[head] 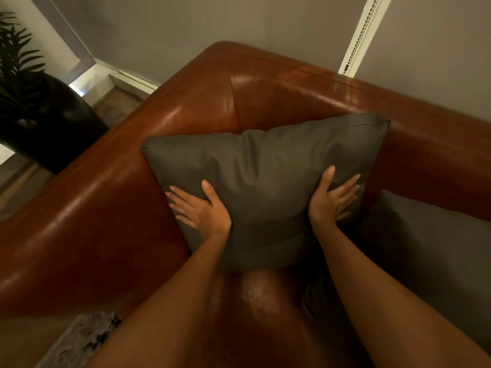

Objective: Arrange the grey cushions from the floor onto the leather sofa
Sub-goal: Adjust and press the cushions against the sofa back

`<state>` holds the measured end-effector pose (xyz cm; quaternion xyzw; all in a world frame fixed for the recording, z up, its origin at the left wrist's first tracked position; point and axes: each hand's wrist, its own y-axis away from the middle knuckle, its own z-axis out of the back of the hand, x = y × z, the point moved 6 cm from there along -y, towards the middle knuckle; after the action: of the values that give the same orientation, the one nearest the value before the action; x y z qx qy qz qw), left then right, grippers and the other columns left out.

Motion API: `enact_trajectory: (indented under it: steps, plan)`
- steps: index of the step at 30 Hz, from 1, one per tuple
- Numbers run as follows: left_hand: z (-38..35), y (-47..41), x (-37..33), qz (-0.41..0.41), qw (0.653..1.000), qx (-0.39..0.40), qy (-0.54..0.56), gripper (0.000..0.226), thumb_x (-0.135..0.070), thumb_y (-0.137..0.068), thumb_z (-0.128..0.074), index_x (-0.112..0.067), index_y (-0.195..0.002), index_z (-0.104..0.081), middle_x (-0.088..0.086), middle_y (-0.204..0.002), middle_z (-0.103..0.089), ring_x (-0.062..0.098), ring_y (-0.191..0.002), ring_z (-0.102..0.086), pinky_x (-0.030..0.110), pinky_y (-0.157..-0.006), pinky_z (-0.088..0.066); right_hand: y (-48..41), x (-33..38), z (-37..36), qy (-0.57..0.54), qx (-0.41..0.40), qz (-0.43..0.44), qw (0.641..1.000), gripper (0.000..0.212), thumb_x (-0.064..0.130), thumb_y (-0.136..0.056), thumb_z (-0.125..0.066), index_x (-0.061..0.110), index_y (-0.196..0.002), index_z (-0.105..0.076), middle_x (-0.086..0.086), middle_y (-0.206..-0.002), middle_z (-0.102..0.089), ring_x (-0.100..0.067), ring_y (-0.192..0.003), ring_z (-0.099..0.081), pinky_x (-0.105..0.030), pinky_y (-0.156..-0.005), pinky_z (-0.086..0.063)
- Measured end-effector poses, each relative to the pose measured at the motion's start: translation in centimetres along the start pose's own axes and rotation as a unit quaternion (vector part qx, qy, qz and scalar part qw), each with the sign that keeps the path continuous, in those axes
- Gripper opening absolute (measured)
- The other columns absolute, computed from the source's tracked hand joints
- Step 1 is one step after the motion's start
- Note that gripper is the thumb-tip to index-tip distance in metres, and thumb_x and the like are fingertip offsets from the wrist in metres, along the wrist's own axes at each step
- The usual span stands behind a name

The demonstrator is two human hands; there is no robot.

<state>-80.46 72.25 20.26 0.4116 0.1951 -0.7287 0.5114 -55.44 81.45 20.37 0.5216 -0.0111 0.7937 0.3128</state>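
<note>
A grey cushion (265, 176) stands tilted in the corner of the brown leather sofa (111, 224), leaning toward the backrest and left armrest. My left hand (202, 208) presses flat on its lower left edge, fingers spread and straight, thumb on the front face. On the lower right edge my right hand (332, 200) presses the same way. The cushion is squeezed between both palms. A second grey cushion (438, 248) lies on the seat to the right, partly cut off by the frame edge.
A tall black pot (53, 123) with a dark leafy plant stands beside the sofa's left armrest. A grey wall and a blind with a bead chain (364, 25) are behind the backrest. A patterned rug (79, 338) shows at bottom left.
</note>
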Motion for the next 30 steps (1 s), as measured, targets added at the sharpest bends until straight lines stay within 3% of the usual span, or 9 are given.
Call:
enact_trajectory:
  steps: [5, 8, 11, 14, 17, 21, 25, 30]
  plan:
    - [1.9, 2.0, -0.1, -0.041, 0.998, -0.042, -0.012, 0.086, -0.060, -0.087, -0.023, -0.004, -0.151, -0.005, 0.016, -0.160, -0.003, 0.037, -0.147, -0.004, 0.049, -0.117, 0.000, 2.7, 0.1, 2.3, -0.009, -0.021, 0.050, 0.998, 0.076, 0.053, -0.097, -0.038, 0.021, -0.154, 0.000, -0.010, -0.162, 0.000, -0.029, -0.149, 0.000, -0.048, -0.117, 0.000]
    - [1.5, 5.8, -0.9, -0.179, 0.981, -0.037, -0.063, 0.086, -0.063, -0.091, -0.023, 0.000, -0.149, -0.014, 0.029, -0.155, -0.009, 0.045, -0.143, -0.011, 0.055, -0.114, -0.006, 6.2, -0.7, 1.6, 0.021, 0.014, 0.132, 0.991, 0.092, 0.068, -0.082, -0.037, 0.020, -0.154, -0.004, -0.013, -0.161, 0.007, -0.032, -0.149, 0.007, -0.054, -0.116, 0.001]
    - [-0.6, 7.7, -1.2, -0.297, 0.943, -0.002, -0.151, 0.078, -0.063, -0.093, -0.021, -0.007, -0.148, -0.014, 0.034, -0.151, -0.015, 0.044, -0.140, -0.008, 0.057, -0.111, -0.006, 6.8, -1.4, -0.2, 0.081, 0.051, 0.152, 0.984, 0.097, 0.075, -0.074, -0.031, 0.026, -0.152, 0.001, -0.015, -0.160, 0.016, -0.033, -0.147, 0.014, -0.056, -0.114, 0.005]
    - [-2.1, 6.2, -1.4, -0.304, 0.930, -0.007, -0.208, 0.077, -0.065, -0.093, -0.019, -0.013, -0.149, -0.013, 0.032, -0.151, -0.021, 0.043, -0.138, -0.008, 0.061, -0.109, -0.010, 5.5, -1.1, -1.5, 0.124, 0.066, 0.148, 0.979, 0.094, 0.066, -0.086, -0.045, 0.025, -0.152, 0.009, -0.014, -0.159, 0.021, -0.033, -0.147, 0.017, -0.058, -0.114, 0.007]
    - [-3.2, 5.2, -1.4, -0.291, 0.925, 0.000, -0.244, 0.077, -0.066, -0.092, -0.017, -0.020, -0.153, -0.002, 0.030, -0.150, -0.026, 0.042, -0.138, -0.012, 0.061, -0.107, -0.013, 4.8, -0.9, -2.2, 0.146, 0.076, 0.137, 0.977, 0.091, 0.060, -0.089, -0.045, 0.026, -0.152, 0.010, -0.013, -0.159, 0.022, -0.032, -0.146, 0.019, -0.058, -0.113, 0.008]
    - [-3.3, 5.2, -1.2, -0.290, 0.920, 0.023, -0.262, 0.077, -0.066, -0.092, -0.016, -0.014, -0.149, -0.015, 0.030, -0.150, -0.025, 0.045, -0.138, -0.016, 0.062, -0.107, -0.012, 4.8, -1.0, -1.8, 0.163, 0.100, 0.136, 0.972, 0.090, 0.062, -0.089, -0.044, 0.028, -0.152, 0.011, -0.011, -0.158, 0.024, -0.031, -0.146, 0.020, -0.057, -0.114, 0.006]
    - [-2.1, 6.1, -1.6, -0.292, 0.916, 0.051, -0.270, 0.076, -0.064, -0.093, -0.017, -0.013, -0.149, -0.013, 0.031, -0.152, -0.021, 0.050, -0.138, -0.021, 0.062, -0.107, -0.012, 5.5, -1.0, -0.3, 0.171, 0.131, 0.153, 0.964, 0.091, 0.062, -0.089, -0.045, 0.031, -0.151, 0.014, -0.010, -0.158, 0.027, -0.031, -0.146, 0.020, -0.054, -0.116, 0.003]
    - [-0.3, 8.9, -3.4, -0.319, 0.917, 0.075, -0.227, 0.072, -0.051, -0.093, -0.032, -0.008, -0.149, -0.020, 0.027, -0.155, -0.017, 0.044, -0.142, -0.016, 0.057, -0.112, -0.012, 7.0, -0.3, 2.4, 0.174, 0.157, 0.168, 0.957, 0.085, 0.054, -0.094, -0.044, 0.025, -0.153, 0.009, -0.013, -0.159, 0.022, -0.030, -0.147, 0.018, -0.045, -0.118, 0.001]
